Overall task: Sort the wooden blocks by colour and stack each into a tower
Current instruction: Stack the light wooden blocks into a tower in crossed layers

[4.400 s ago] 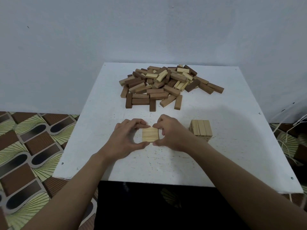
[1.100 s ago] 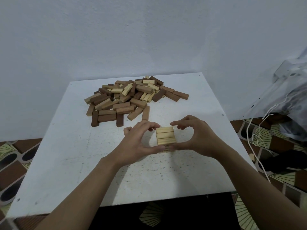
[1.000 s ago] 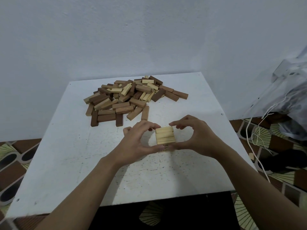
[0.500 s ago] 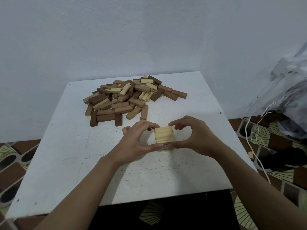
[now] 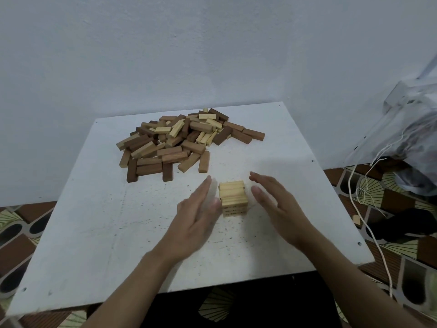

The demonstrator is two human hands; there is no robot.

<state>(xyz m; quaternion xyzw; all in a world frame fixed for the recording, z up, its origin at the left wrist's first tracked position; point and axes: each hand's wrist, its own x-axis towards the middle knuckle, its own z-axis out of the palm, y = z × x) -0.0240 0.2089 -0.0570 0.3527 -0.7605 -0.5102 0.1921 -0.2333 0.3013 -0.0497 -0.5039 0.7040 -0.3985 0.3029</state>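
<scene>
Fingers (image 5: 203, 189) of the left hand (image 5: 196, 209) are stretched out straight and close together, holding nothing, the palm turned toward the little tower (image 5: 233, 197) of pale blocks. The right hand (image 5: 276, 204) mirrors it on the other side. Its fingers (image 5: 261, 181) are likewise straight and released, and a strip of white tabletop (image 5: 94, 221) shows between them and the stack. The left hand is blurred around the thumb, so I cannot tell whether it brushes the tower's side or only sits just beside it.

The tower stands upright between the two palms, on the near right part of the tabletop. It is a few layers high, and its top layer is three light blocks laid side by side, running left to right.

Toward the far edge lies the heap (image 5: 184, 140) of loose blocks, with dark brown, mid brown and pale ones all jumbled together, well apart from the tower. Several darker blocks lie flat along its near side.

Off to the right, on the patterned tile floor (image 5: 397, 254), a clear plastic bag (image 5: 411, 129) slumps by the pale wall (image 5: 212, 48). A white cord (image 5: 369, 218) trails from it across the tiles.
</scene>
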